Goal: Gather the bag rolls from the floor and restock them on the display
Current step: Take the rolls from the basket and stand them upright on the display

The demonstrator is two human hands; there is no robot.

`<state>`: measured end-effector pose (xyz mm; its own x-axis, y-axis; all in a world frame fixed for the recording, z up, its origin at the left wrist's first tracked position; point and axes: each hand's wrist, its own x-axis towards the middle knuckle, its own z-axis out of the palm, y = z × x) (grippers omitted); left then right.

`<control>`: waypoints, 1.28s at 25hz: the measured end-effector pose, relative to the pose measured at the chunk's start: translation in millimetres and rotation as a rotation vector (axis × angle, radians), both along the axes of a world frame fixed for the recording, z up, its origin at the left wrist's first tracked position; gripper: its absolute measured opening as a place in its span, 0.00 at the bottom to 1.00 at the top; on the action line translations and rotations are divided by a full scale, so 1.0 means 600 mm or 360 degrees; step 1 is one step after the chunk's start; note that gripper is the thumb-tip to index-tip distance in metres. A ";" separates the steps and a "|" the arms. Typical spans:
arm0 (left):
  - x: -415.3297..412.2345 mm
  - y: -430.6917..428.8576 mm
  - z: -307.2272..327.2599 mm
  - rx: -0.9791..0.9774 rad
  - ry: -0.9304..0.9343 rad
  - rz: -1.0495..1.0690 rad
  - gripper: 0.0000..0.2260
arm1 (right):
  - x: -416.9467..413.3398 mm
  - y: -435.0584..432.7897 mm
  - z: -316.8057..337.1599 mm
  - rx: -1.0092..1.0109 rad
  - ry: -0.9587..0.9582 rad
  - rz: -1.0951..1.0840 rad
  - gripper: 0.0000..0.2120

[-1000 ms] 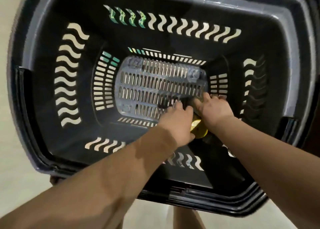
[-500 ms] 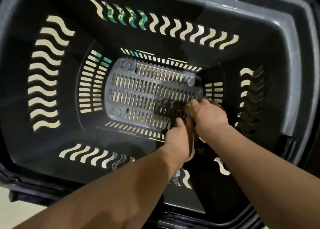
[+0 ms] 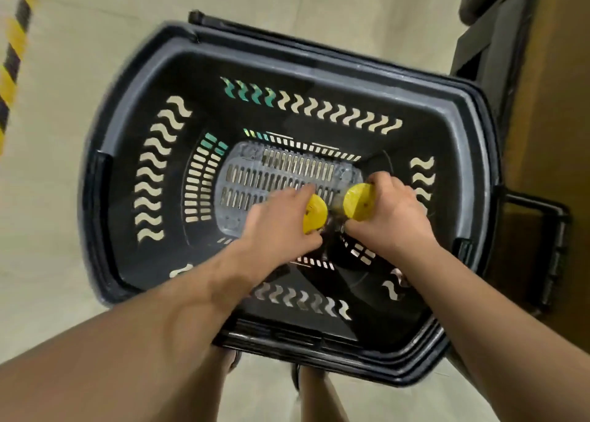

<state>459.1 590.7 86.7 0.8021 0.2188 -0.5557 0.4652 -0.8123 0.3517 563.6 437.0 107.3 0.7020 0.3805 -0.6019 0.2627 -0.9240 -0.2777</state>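
Note:
Both my hands are inside a black plastic shopping basket [image 3: 134, 80] on the floor. My left hand [image 3: 281, 220] grips a bag roll with a round yellow end [image 3: 314, 214]. My right hand [image 3: 392, 217] grips a second bag roll, whose yellow end [image 3: 357, 201] faces the left one. The two yellow ends sit a little apart above the basket's slotted bottom [image 3: 271, 179]. The bodies of both rolls are hidden inside my fists. The rest of the basket holds nothing that I can see.
Pale floor [image 3: 48, 230] surrounds the basket. A black and yellow striped band [image 3: 12, 54] runs along the far left. A dark stand [image 3: 479, 38] and a brown wooden panel [image 3: 555, 118] rise at the right, close to the basket's handle [image 3: 542, 226]. My feet [image 3: 306, 386] show below.
The view has pulled back, so the whole basket and floor show. My hands have come up off the basket bottom and apart, each now showing a yellow roll end.

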 end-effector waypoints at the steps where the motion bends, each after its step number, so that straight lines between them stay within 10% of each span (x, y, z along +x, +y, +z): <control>1: 0.001 0.023 0.051 0.0019 -0.0096 -0.0001 0.38 | -0.002 0.006 0.041 0.0104 -0.0026 -0.0044 0.36; 9: 0.010 0.165 0.551 0.0053 -0.0870 0.0026 0.35 | 0.013 0.056 0.525 0.0913 -0.0155 -0.0072 0.36; 18: 0.034 0.161 1.106 -0.1018 -0.1668 0.0185 0.22 | -0.041 0.007 1.086 0.1722 -0.0699 -0.0501 0.36; 32: 0.068 -0.160 1.320 -0.1796 -0.1505 -0.0540 0.25 | -0.222 -0.308 1.306 0.1802 -0.1341 -0.1129 0.29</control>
